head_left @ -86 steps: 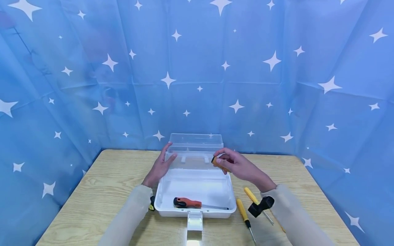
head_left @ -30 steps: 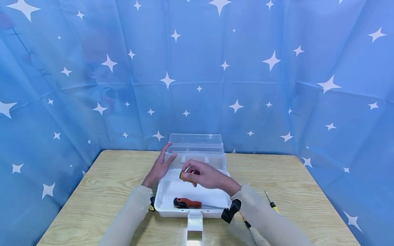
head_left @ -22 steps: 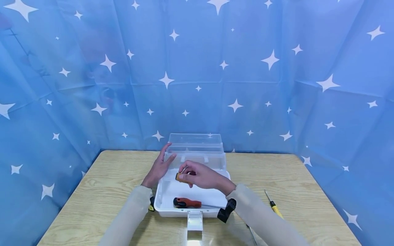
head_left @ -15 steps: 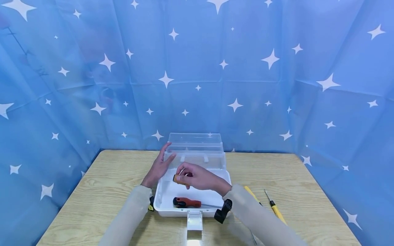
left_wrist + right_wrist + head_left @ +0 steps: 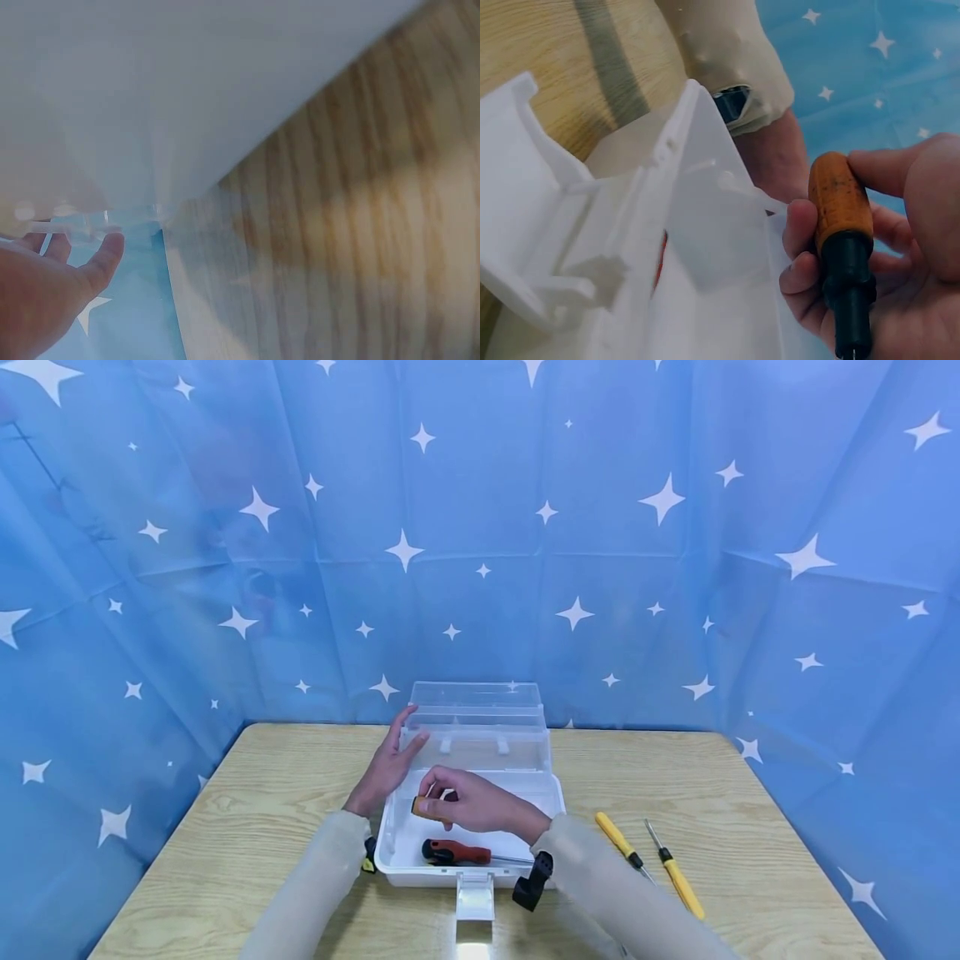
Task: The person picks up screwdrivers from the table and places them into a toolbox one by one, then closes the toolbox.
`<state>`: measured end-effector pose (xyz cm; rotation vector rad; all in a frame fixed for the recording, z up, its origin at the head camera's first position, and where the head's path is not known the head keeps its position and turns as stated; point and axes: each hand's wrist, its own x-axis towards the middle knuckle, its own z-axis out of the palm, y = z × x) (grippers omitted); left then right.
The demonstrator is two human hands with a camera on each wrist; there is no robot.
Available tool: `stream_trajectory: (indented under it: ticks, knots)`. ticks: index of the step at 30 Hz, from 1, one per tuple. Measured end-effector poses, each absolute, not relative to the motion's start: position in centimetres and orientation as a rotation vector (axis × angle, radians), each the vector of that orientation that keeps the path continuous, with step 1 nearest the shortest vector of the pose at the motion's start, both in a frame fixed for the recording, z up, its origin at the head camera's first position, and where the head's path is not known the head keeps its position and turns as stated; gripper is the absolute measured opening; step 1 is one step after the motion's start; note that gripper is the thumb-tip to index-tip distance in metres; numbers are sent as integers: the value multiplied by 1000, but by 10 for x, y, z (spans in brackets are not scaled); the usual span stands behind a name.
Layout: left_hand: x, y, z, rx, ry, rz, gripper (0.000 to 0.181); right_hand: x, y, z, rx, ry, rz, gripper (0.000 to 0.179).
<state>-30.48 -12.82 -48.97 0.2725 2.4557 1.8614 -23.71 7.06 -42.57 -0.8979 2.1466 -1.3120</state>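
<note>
A white toolbox (image 5: pixel 405 858) stands on the table with its clear lid (image 5: pixel 480 747) raised at the back. My left hand (image 5: pixel 384 777) holds the lid's left edge, thumb and fingers around it; in the left wrist view this hand (image 5: pixel 52 292) meets the clear edge. Above the tray, my right hand (image 5: pixel 472 802) grips an orange-handled screwdriver (image 5: pixel 841 199) with a black collar. Its shaft runs out of the right wrist view. Inside the box, along the front wall, lies a red-and-black screwdriver (image 5: pixel 457 852), its tip hidden behind my right wrist.
Two yellow-handled screwdrivers (image 5: pixel 617 835) lie on the wooden table (image 5: pixel 300 793), right of the box. Part of another metal shaft shows beside my right sleeve. The box's front latch (image 5: pixel 475 897) hangs down. A blue starry curtain (image 5: pixel 480 527) surrounds the table.
My right hand has carried the orange-handled screwdriver leftward from the box's right side, then lower over the tray. The left hand stays at the lid. Both yellow-handled screwdrivers now show beyond my sleeve.
</note>
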Motion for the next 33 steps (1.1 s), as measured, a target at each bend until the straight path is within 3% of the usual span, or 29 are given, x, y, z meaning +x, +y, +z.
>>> stream_trajectory:
  ticks: [20, 27, 33]
  knots:
    - [-305, -129, -489, 232, 2394, 1900, 62, -230, 66, -438, -967, 2168, -1229, 11]
    - [-288, -127, -457, 263, 2400, 1805, 63, -230, 67, -444, -986, 2125, -1194, 14]
    - [-304, -130, -481, 255, 2416, 1835, 64, -228, 68, -448, -978, 2055, -1175, 12]
